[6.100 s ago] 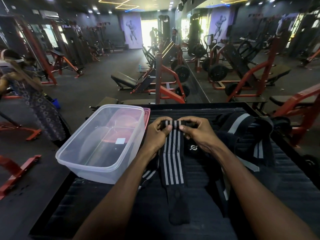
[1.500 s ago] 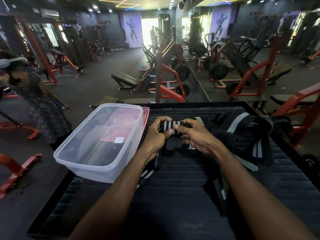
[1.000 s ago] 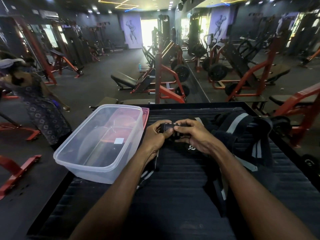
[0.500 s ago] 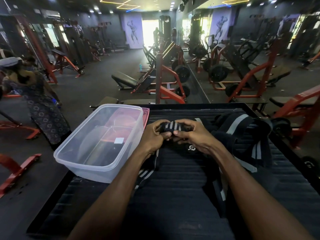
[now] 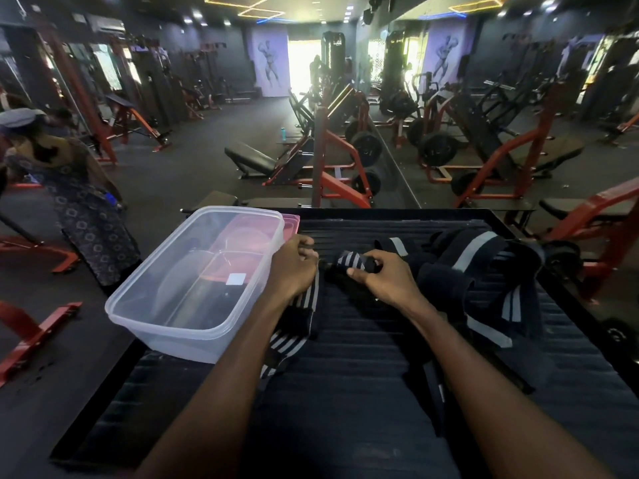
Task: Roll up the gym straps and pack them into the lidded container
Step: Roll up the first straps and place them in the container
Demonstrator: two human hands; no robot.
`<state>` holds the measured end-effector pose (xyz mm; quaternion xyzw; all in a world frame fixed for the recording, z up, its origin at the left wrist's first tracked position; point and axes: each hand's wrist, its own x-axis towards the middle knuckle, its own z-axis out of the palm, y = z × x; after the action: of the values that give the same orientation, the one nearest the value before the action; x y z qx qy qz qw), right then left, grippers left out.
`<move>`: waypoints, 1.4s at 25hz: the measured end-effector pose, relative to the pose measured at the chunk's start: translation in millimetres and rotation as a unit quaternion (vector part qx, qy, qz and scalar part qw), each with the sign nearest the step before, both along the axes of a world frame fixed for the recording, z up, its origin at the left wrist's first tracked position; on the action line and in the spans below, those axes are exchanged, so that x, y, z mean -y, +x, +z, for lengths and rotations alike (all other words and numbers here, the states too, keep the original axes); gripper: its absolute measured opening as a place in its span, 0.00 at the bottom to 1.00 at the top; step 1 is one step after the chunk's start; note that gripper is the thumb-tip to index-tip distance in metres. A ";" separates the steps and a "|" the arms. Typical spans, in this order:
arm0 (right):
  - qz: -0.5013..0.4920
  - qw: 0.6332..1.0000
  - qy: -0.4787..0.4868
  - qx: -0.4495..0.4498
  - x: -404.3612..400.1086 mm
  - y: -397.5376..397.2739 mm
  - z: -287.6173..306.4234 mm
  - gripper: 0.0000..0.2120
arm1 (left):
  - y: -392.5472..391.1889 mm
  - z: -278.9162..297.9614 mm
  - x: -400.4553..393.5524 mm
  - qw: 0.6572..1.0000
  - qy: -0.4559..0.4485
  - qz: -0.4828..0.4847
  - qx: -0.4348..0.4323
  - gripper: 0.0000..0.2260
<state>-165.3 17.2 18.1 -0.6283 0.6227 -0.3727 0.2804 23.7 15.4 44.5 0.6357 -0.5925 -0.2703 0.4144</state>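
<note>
A black ribbed mat (image 5: 363, 392) covers the platform. At its left edge sits a clear plastic container (image 5: 179, 326), open, with a pink lid (image 5: 290, 223) behind it. A heap of black straps with grey stripes (image 5: 484, 271) lies on the right. At centre, the right hand (image 5: 383, 278) pinches a tightly rolled black strap with white stripes (image 5: 349, 262) on the mat. The left hand (image 5: 292, 267), apart from it, has curled fingers above another striped strap (image 5: 297, 326); whether it grips anything cannot be told.
</note>
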 end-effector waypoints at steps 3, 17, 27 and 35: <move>-0.004 0.998 0.020 -0.058 1.5 5.4 -3.4 0.24 | -2.9 -11.6 0.3 0.985 0.039 -0.022 0.166 0.12; 0.070 0.977 0.146 -0.141 -6.0 6.2 9.8 0.18 | -5.1 -19.4 -6.7 0.973 0.059 0.040 0.220 0.25; -0.048 0.989 0.112 0.088 10.7 1.4 6.6 0.13 | -7.9 19.0 -14.4 0.991 -0.122 0.040 -0.021 0.15; 0.010 0.998 0.069 -0.007 44.6 29.9 7.6 0.10 | -7.6 25.4 -18.5 0.961 -0.226 0.086 -0.133 0.16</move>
<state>-135.4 -27.5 25.7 -0.6159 0.6430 -0.3214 0.3224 16.1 33.9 69.9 0.5326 -0.5207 -0.1746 0.6440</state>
